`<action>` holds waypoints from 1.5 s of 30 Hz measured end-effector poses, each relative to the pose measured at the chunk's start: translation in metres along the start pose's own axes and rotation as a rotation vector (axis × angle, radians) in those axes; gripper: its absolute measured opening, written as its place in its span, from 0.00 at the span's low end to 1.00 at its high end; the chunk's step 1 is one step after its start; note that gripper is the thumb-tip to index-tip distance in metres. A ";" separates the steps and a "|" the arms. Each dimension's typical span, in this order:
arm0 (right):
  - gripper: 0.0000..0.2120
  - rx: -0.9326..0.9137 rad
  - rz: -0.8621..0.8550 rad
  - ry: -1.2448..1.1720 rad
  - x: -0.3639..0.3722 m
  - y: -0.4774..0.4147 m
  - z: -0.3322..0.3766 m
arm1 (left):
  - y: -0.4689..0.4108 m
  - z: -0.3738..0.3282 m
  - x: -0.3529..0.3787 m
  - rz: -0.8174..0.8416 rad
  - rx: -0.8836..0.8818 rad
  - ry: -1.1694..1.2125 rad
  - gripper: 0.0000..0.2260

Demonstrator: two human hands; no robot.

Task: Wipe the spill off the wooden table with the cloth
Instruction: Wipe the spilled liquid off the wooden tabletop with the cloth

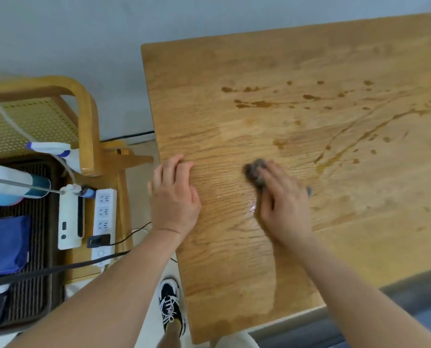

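A wooden table (pixel 234 272) fills the right of the view. Brown spill (pixel 257 104) lies in drops and streaks across its far and right part, with a long streak running toward the middle right. My right hand (pixel 282 204) presses a small grey cloth (pixel 255 172) flat on the table; the cloth shows beyond my fingertips and mostly hides under the palm. A wet sheen lies just left of that hand. My left hand (pixel 174 194) rests flat on the table's left edge, fingers apart, holding nothing.
A wooden chair (pixel 83 116) stands left of the table. On its seat lie a white power strip (pixel 103 217), a white device, cables and a blue cloth (pixel 3 244). My shoe (pixel 170 305) stands on the floor by the table's near left corner.
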State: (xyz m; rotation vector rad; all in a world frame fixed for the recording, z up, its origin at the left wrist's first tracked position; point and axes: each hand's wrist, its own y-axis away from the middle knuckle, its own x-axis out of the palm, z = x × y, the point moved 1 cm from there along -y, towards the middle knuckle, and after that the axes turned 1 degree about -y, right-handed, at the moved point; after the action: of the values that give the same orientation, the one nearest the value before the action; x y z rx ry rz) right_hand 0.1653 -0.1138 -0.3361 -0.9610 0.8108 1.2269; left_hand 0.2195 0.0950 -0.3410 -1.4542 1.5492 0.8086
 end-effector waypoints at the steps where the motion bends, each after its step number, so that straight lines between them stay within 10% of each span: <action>1: 0.20 0.136 -0.072 0.041 -0.003 -0.019 -0.015 | 0.000 -0.001 0.000 0.009 0.002 -0.026 0.17; 4: 0.21 0.330 -0.119 0.071 0.002 -0.044 -0.010 | 0.000 -0.001 0.001 0.026 0.000 -0.069 0.17; 11: 0.21 -0.174 0.104 -0.010 0.013 -0.012 0.026 | 0.003 -0.003 -0.002 0.030 -0.011 -0.074 0.18; 17: 0.22 0.226 -0.059 0.035 0.008 -0.088 -0.009 | -0.003 -0.003 -0.001 0.022 -0.010 -0.081 0.18; 24: 0.20 -0.256 0.132 -0.092 0.015 -0.028 0.026 | -0.001 -0.003 -0.004 0.055 -0.048 -0.068 0.18; 31: 0.23 0.122 -0.040 -0.036 0.040 -0.121 0.032 | -0.004 0.000 -0.002 0.039 -0.055 -0.024 0.18; 40: 0.20 -0.396 0.223 -0.082 0.036 -0.065 0.047 | -0.004 0.004 -0.005 0.031 -0.058 0.180 0.16; 45: 0.20 -0.037 0.072 -0.003 0.052 -0.141 0.062 | -0.074 0.020 -0.017 0.006 -0.447 0.427 0.25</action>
State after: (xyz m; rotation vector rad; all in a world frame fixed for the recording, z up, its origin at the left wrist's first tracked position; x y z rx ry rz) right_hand 0.3132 -0.0466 -0.3369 -0.9662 0.8292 1.3093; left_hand 0.2951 0.1118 -0.3276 -2.0528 1.7546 0.9306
